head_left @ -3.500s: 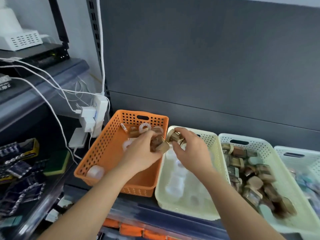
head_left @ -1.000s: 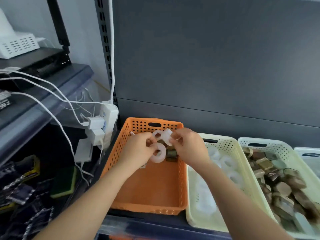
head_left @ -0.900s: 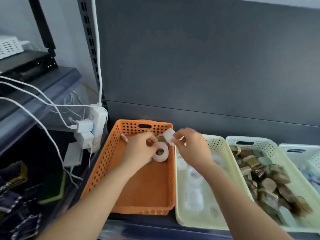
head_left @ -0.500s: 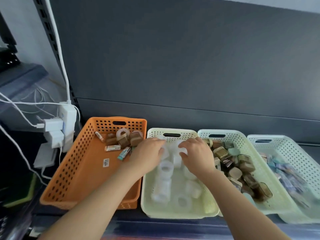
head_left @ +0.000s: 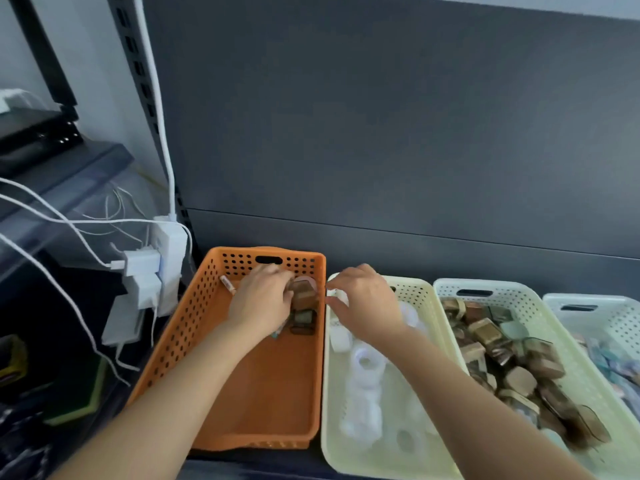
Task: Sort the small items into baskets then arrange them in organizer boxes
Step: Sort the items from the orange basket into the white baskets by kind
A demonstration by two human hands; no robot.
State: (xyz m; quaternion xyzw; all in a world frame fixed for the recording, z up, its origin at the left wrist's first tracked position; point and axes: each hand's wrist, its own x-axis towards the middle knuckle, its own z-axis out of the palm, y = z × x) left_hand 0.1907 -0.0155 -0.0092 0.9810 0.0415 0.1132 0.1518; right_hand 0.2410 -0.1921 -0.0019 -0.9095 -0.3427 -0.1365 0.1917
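My left hand [head_left: 261,301] reaches into the far end of the orange basket [head_left: 173,341], its fingers bent against a cluster of small brown pieces [head_left: 304,299] and a pale ring. Whether it grips one is hidden. My right hand [head_left: 365,303] hovers over the far left corner of the cream basket [head_left: 429,306], thumb and fingers apart just above the rim. Several white tape rolls [head_left: 367,362] lie in that cream basket. A small pink stick [head_left: 227,284] lies at the orange basket's far left.
To the right stands a pale green basket [head_left: 540,306] full of brown pieces [head_left: 485,334], then a white basket [head_left: 588,308] with bluish items. A white power strip with plugs and cables [head_left: 166,251] hangs left of the orange basket. A dark shelf back panel rises behind.
Both hands were over the cream basket among the white rolls. My left hand has moved back left into the orange basket; my right hand has drawn to the cream basket's far left corner.
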